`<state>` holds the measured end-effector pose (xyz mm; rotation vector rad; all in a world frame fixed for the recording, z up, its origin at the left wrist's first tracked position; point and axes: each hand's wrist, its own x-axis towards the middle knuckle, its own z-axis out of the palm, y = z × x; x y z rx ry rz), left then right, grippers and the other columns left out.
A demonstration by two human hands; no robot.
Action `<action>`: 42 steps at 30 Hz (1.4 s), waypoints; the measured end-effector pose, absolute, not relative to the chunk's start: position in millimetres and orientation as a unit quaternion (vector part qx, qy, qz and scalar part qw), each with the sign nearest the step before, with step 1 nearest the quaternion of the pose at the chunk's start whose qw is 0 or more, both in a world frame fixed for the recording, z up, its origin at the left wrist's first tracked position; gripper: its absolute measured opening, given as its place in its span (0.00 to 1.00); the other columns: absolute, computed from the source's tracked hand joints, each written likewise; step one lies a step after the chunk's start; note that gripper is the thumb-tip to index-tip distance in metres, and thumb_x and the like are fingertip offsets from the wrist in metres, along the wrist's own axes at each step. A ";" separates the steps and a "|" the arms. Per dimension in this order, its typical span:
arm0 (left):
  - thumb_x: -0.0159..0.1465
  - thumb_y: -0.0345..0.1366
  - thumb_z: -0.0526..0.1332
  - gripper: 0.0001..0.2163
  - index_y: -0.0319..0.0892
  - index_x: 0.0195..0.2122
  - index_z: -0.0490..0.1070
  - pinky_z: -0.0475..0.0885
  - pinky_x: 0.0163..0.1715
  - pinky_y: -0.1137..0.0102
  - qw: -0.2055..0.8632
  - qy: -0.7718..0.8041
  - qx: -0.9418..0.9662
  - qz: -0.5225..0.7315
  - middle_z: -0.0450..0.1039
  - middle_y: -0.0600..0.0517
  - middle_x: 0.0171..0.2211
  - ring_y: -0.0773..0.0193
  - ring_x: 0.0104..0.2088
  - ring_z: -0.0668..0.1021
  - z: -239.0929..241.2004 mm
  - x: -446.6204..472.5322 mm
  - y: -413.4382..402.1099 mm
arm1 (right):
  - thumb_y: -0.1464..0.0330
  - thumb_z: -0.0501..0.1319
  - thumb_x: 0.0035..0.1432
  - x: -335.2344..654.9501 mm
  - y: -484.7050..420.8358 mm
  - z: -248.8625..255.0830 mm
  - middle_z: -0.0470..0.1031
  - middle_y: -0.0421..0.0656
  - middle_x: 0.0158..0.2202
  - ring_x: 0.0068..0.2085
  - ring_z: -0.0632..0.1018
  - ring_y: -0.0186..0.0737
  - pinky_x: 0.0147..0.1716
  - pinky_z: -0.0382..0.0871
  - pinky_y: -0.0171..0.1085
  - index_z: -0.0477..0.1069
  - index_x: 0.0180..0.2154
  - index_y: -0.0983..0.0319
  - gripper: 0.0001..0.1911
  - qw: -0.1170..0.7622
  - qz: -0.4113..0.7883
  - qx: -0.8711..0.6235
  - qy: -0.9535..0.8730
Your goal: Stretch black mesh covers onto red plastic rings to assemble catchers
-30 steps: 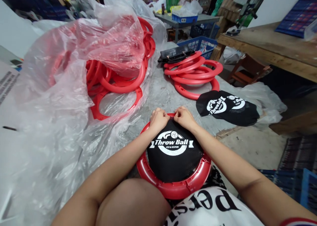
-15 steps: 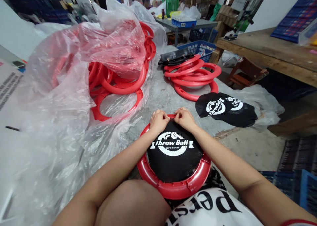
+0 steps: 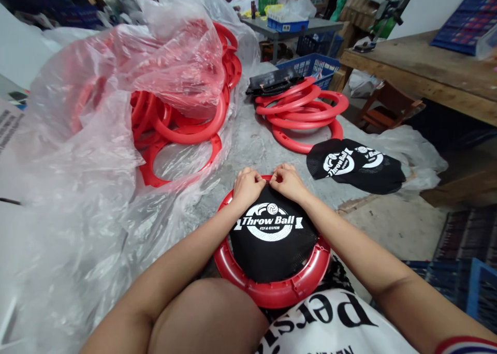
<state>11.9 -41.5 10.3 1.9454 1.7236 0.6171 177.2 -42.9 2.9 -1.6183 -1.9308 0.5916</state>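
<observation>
A red plastic ring (image 3: 272, 292) leans between my lap and the grey table. Across its opening lies a black mesh disc (image 3: 267, 258) printed "Throw Ball". At the ring's far rim, my left hand (image 3: 249, 184) pinches the mesh edge, fingers closed. Close beside it, my right hand (image 3: 286, 180) is closed on the same edge, thumb and fingertips pressed together. The fingertips cover the bit of edge they grip. Off to the right, more printed black mesh discs (image 3: 361, 167) overlap at the table's edge.
Red rings (image 3: 306, 113) are stacked ahead, with a black case-like item (image 3: 274, 80) against them. A clear plastic bag (image 3: 97, 152) full of red rings covers the left side. Beyond are a blue crate (image 3: 322, 67), a wooden bench (image 3: 411, 59) and a brown chair (image 3: 388, 108).
My hands have come slightly closer together at the ring's far rim, still pinching the mesh edge. The camera view has tilted down a little.
</observation>
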 end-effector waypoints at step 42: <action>0.57 0.27 0.63 0.06 0.42 0.24 0.70 0.70 0.57 0.63 0.333 0.580 0.698 0.258 0.74 0.49 0.46 0.58 0.49 0.78 21.0 -19.5 -48.6 | 0.74 0.61 0.51 179.3 -33.0 4.8 0.76 0.44 0.37 0.43 0.74 0.43 0.49 0.68 0.42 0.74 0.32 0.60 0.05 0.285 0.269 -0.620 -0.680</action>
